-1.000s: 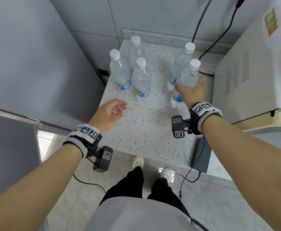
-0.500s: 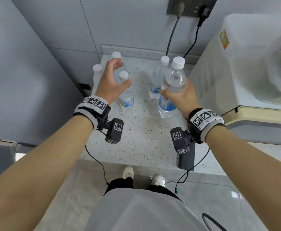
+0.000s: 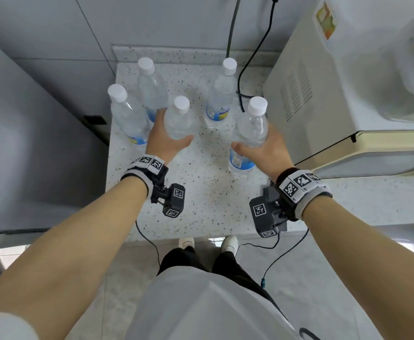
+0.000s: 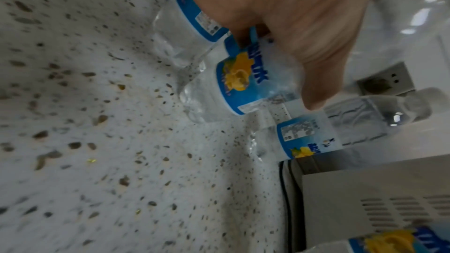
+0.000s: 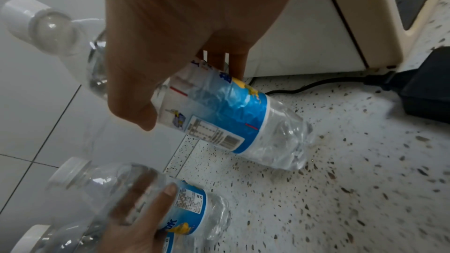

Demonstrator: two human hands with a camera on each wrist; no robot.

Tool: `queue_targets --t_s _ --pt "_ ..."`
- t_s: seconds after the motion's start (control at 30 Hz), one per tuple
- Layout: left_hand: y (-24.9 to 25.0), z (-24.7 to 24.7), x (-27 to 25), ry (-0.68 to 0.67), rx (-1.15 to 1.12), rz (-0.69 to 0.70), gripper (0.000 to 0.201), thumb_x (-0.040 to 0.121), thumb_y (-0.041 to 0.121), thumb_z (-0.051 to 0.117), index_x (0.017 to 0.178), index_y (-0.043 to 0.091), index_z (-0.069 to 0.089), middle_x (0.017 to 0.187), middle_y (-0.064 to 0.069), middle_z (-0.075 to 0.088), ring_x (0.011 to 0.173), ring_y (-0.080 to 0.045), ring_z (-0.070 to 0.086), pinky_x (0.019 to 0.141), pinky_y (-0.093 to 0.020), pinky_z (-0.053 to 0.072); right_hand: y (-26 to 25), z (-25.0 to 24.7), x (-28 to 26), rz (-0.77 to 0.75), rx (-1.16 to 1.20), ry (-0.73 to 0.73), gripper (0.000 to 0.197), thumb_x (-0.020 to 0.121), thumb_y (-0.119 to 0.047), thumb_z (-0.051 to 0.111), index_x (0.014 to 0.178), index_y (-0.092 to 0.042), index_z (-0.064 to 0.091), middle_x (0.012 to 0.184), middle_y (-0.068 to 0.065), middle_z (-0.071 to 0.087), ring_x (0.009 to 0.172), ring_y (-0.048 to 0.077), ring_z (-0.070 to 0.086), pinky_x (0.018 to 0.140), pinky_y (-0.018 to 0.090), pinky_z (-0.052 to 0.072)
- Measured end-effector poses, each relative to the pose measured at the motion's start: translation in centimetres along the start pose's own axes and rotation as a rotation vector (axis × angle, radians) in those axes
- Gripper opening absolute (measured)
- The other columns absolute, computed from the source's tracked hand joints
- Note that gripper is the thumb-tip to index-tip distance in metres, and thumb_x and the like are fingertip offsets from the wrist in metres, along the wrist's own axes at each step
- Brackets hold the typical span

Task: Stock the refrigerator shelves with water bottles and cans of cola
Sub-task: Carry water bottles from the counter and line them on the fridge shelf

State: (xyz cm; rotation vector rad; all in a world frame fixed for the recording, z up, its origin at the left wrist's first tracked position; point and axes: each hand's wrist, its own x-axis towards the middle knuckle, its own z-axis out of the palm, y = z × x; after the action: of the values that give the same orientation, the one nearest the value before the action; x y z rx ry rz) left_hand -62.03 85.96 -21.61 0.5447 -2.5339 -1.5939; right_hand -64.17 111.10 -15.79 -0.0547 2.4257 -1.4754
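Several clear water bottles with white caps and blue-yellow labels stand on a speckled counter (image 3: 201, 192). My left hand (image 3: 166, 141) grips the front middle bottle (image 3: 179, 119) around its body; the left wrist view shows its label (image 4: 243, 84) under my palm. My right hand (image 3: 264, 150) grips the right-hand bottle (image 3: 251, 126), which is tilted with its base close to the counter (image 5: 275, 141). Three more bottles stand free: one at the left (image 3: 127, 114), one at the back left (image 3: 152, 87), one at the back right (image 3: 219, 94). No cola cans are in view.
A cream appliance (image 3: 336, 94) stands close on the right of the bottles. Two cables (image 3: 250, 57) run down the wall behind them, and a black adapter (image 5: 426, 88) lies by the appliance. A grey cabinet side (image 3: 29, 119) borders the counter on the left.
My left hand has come down from above the bottles and closed round the front middle bottle. My right hand keeps its hold on the right-hand bottle.
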Motion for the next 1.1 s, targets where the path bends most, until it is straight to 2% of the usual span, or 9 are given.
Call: queue_targets --t_s 0.07,0.17,0.4,0.5,0.57,0.67,0.8,0.97,1.1 --pt "-0.3 0.2 -0.1 -0.070 0.051 -0.041 0.072 0.071 0.021 0.086 0.132 0.011 0.047 0.123 -0.002 0.060 0.113 -0.017 0.057 0.095 -0.027 0.046 -0.1 0.5 -0.2 -0.003 0.006 0.003 0.058 0.072 -0.030 0.086 0.122 -0.023 0.057 0.112 -0.007 0.068 0.102 0.006 0.066 0.080 0.017 0.052" --pt "0.4 0.0 -0.7 -0.077 0.148 -0.017 0.064 0.071 0.023 0.085 0.124 0.011 0.053 0.119 -0.005 0.064 0.111 -0.023 0.060 0.091 -0.029 0.047 -0.5 0.8 -0.3 -0.030 -0.001 -0.019 0.053 0.074 -0.022 0.085 0.118 -0.025 0.058 0.109 -0.009 0.068 0.099 0.000 0.065 0.074 0.009 0.050" --pt "3.8 -3.3 -5.0 0.004 0.072 0.000 0.045 0.071 0.017 0.081 0.111 0.015 0.060 0.101 -0.002 0.069 0.095 -0.017 0.066 0.085 -0.033 0.056 -2.9 1.3 0.4 -0.124 -0.038 -0.121 0.059 0.068 -0.037 0.086 0.119 -0.026 0.058 0.112 -0.007 0.068 0.103 0.010 0.065 0.085 0.028 0.054" --pt "4.7 -4.7 -7.4 0.060 0.040 -0.041 0.049 0.070 0.014 0.080 0.113 0.020 0.056 0.102 0.004 0.067 0.096 -0.012 0.064 0.083 -0.026 0.053 -3.9 1.9 0.3 -0.193 -0.051 -0.177 0.061 0.065 -0.042 0.085 0.117 -0.025 0.060 0.110 -0.005 0.069 0.102 0.013 0.067 0.090 0.038 0.058" --pt "5.0 -5.5 -9.5 0.146 -0.001 -0.082 0.053 0.067 0.014 0.080 0.113 0.024 0.056 0.100 0.013 0.065 0.093 -0.002 0.063 0.081 -0.018 0.050 -4.4 2.2 0.0 -0.231 -0.016 -0.233 0.053 0.069 -0.032 0.085 0.115 -0.021 0.060 0.108 -0.003 0.070 0.099 0.012 0.068 0.088 0.030 0.058" --pt "5.5 -6.1 -13.4 0.276 -0.064 -0.140 0.054 0.066 0.006 0.079 0.114 0.021 0.060 0.102 0.011 0.069 0.091 0.001 0.065 0.079 -0.015 0.051 -5.2 2.6 -1.3 -0.321 0.003 -0.350 0.048 0.074 -0.025 0.083 0.115 -0.017 0.061 0.105 -0.003 0.070 0.095 0.006 0.067 0.077 0.013 0.054" --pt "6.4 -6.2 -19.6 0.448 -0.006 -0.255 0.047 0.070 0.008 0.079 0.111 0.023 0.063 0.092 0.016 0.064 0.081 0.003 0.062 0.064 -0.003 0.043 -5.1 3.9 -3.5 -0.403 0.021 -0.485 0.053 0.070 -0.031 0.085 0.115 -0.016 0.062 0.107 -0.002 0.072 0.098 0.011 0.069 0.086 0.028 0.057" --pt "6.7 -5.8 -28.5 0.622 0.032 -0.438 0.065 0.053 0.034 0.075 0.116 0.021 0.063 0.105 0.002 0.070 0.099 -0.019 0.067 0.087 -0.042 0.057 -4.4 6.3 -7.9 -0.468 0.018 -0.685 0.050 0.071 -0.024 0.083 0.115 -0.017 0.060 0.109 -0.002 0.070 0.099 0.010 0.067 0.083 0.020 0.052" --pt "6.7 -5.8 -36.1 0.756 0.002 -0.506 0.065 0.050 0.034 0.074 0.114 0.024 0.064 0.110 0.004 0.071 0.101 -0.016 0.067 0.092 -0.044 0.056 -4.3 8.8 -12.8 -0.544 -0.034 -0.856 0.050 0.072 -0.025 0.083 0.115 -0.019 0.059 0.106 -0.005 0.068 0.097 0.008 0.065 0.082 0.018 0.050"
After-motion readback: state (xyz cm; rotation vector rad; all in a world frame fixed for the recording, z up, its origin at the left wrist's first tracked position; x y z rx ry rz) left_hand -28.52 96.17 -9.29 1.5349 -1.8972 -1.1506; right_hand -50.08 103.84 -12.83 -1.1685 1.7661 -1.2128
